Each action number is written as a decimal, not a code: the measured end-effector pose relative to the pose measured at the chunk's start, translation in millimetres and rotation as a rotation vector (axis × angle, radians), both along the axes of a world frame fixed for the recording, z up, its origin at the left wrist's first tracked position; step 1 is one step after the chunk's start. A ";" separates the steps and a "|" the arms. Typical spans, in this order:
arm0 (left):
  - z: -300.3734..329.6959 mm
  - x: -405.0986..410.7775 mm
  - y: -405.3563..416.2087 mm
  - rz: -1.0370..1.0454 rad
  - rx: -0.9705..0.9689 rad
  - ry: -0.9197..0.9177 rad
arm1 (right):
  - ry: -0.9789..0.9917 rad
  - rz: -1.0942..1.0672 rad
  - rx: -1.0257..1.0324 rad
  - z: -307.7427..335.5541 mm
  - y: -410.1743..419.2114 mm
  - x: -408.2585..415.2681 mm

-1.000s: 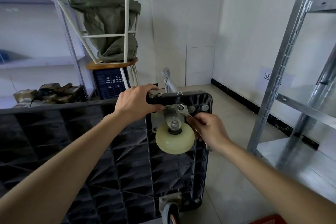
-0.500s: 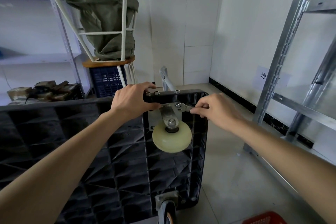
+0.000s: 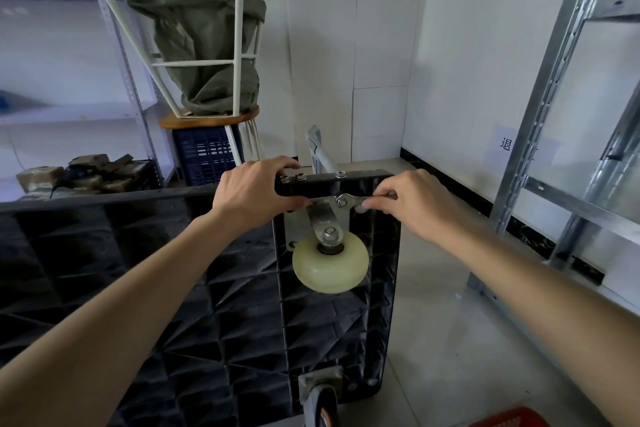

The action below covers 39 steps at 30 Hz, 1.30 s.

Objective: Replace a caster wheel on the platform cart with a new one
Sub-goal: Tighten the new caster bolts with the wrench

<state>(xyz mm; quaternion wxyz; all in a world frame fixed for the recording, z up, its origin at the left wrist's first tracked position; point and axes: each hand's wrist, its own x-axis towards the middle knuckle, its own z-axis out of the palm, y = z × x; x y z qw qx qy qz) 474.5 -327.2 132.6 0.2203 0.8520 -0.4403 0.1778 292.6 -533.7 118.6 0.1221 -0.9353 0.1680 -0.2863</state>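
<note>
The black platform cart (image 3: 214, 315) stands on its side with its ribbed underside facing me. A cream caster wheel (image 3: 330, 262) in a metal bracket (image 3: 323, 215) is mounted near the cart's top edge. My left hand (image 3: 254, 192) grips that top edge beside the bracket. My right hand (image 3: 412, 203) pinches the handle of a small metal wrench (image 3: 353, 200), whose ring end sits on a bolt at the bracket's upper right corner. A second, dark caster (image 3: 320, 395) shows at the cart's lower edge.
A metal shelving rack (image 3: 568, 121) stands at the right on the tiled floor. Behind the cart are an upturned white stool with a green sack (image 3: 204, 45), a blue crate (image 3: 206, 154), a white shelf unit and a red object (image 3: 509, 419) at the bottom edge.
My right hand has swung the wrench handle up from below the bolt to roughly level at its right. The left hand keeps its grip on the cart edge.
</note>
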 end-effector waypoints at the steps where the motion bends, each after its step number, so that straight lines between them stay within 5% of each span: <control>1: -0.4 0.2 -0.3 0.001 0.000 -0.002 | -0.041 0.002 0.029 -7.4 -0.5 0.1; 12: -0.9 -0.8 -0.7 0.005 -0.006 -0.026 | -0.288 -0.006 0.385 -60.4 19.4 4.1; 18: -0.1 -1.0 0.8 0.005 -0.007 -0.020 | -0.212 0.025 0.413 -55.3 16.4 2.6; 28: 1.5 -3.6 1.4 -0.010 -0.021 0.001 | -0.168 0.002 0.180 -42.2 -4.1 -36.1; 34: 2.3 -3.7 2.9 -0.018 -0.025 0.000 | 0.067 0.001 -0.170 4.9 -2.0 -21.7; 39: 1.5 -4.4 2.9 -0.012 -0.025 -0.006 | 0.142 0.026 -0.250 24.6 1.0 -8.5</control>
